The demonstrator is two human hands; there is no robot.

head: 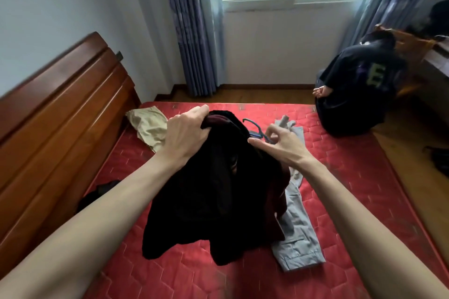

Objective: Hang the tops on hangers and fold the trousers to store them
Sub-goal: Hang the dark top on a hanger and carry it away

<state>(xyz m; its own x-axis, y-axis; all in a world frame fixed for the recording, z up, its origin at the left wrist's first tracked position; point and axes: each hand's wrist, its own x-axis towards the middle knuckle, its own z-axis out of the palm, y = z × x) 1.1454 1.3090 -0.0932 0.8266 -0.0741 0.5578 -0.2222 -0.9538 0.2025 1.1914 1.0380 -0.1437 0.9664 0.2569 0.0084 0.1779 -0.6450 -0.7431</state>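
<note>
Both arms are out over the red mattress (pixel 340 177), and the left hand (pixel 187 136) is clamped tight on a bunched fold of the dark top (pixel 213 192), holding it up so the rest drapes down onto the bed. A maroon lining shows at the collar, right under those knuckles. The right hand (pixel 281 145) sits at the other shoulder of the top, thumb stretched along the fabric, forefinger and middle finger pinched small around the thin blue hanger (pixel 255 128), whose hook pokes up just beyond the garment. Under and right of the top lie the grey trousers (pixel 298 233), stretched lengthwise, partly covered by it. A beige garment (pixel 148 126) lies crumpled near the wooden headboard (pixel 60 104). Another person in a dark printed shirt (pixel 357 94) crouches beyond the far right corner.
</note>
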